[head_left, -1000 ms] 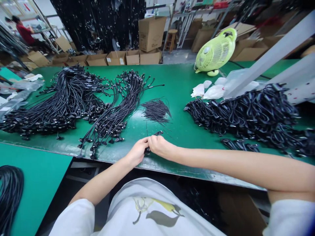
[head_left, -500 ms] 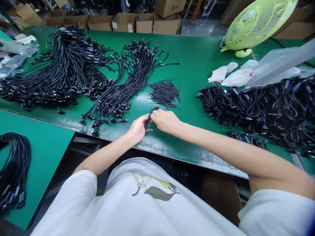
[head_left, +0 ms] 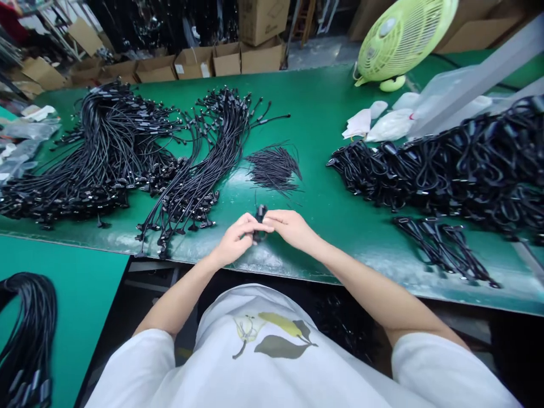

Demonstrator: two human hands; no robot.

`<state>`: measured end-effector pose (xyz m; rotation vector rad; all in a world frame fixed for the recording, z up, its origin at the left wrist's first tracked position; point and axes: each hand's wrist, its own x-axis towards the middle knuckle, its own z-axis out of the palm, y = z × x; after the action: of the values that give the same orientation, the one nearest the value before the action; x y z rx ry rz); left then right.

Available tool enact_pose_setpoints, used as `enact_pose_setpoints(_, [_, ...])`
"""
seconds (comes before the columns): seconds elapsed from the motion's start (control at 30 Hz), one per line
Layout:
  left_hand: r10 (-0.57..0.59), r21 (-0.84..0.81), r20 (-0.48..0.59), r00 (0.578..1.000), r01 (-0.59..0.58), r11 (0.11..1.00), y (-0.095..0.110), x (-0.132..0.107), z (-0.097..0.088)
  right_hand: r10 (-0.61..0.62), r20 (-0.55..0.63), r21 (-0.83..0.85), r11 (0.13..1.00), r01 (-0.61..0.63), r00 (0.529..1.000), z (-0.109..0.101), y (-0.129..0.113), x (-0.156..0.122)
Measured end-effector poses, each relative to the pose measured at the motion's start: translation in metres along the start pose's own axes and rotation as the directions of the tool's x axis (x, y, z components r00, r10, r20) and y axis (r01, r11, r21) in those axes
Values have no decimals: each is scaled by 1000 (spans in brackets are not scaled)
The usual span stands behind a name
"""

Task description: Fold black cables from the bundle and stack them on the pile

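A short black cable (head_left: pixel 260 214), gathered into a small bundle, is held between my two hands just above the near edge of the green table. My left hand (head_left: pixel 238 238) has its fingers closed round the bundle from the left. From the right, my right hand (head_left: pixel 289 226) pinches at the same bundle, its fingertips meeting those of the left; what exactly they grip is partly hidden. Just beyond my hands lies a pile of thin black twist ties (head_left: pixel 274 169). Left of it, loose black cables (head_left: pixel 212 153) are spread lengthwise.
A bigger cable heap (head_left: pixel 114 136) covers the left of the table (head_left: pixel 314 113). Bundled cables (head_left: pixel 442 164) are piled at right, with a few bundles (head_left: pixel 446 249) nearer me. A green fan (head_left: pixel 399 39), plastic bags (head_left: pixel 391 126) and a grey post (head_left: pixel 476 73) stand behind.
The bundle has turned in my hands, and my fingertips have come together over it. My view has shifted, so the table's contents sit lower and further left.
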<state>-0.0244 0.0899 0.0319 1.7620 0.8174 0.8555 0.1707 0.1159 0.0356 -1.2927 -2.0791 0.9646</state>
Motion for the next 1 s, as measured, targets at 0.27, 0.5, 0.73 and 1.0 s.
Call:
enact_pose_setpoints(0.27, [-327,-400,-130,936,252,881,-9,8,1,-223,16,-95,970,224,975,28,-25,-15])
enact_pose_setpoints(0.5, [-249,-277,-79,965,219,936,7,-4,-6,-13,20,60,998,12,1000,23,-3,-4])
enact_pose_setpoints(0.73, [-529,-707,-72,846,330,626,-2,-9,12,-185,-87,-176,970,168,979,25,-5,-12])
enact_pose_setpoints(1.0, [-428,-712,-98,899,237,661,-5,-10,19,-236,-103,-214,954,210,966,38,1,-18])
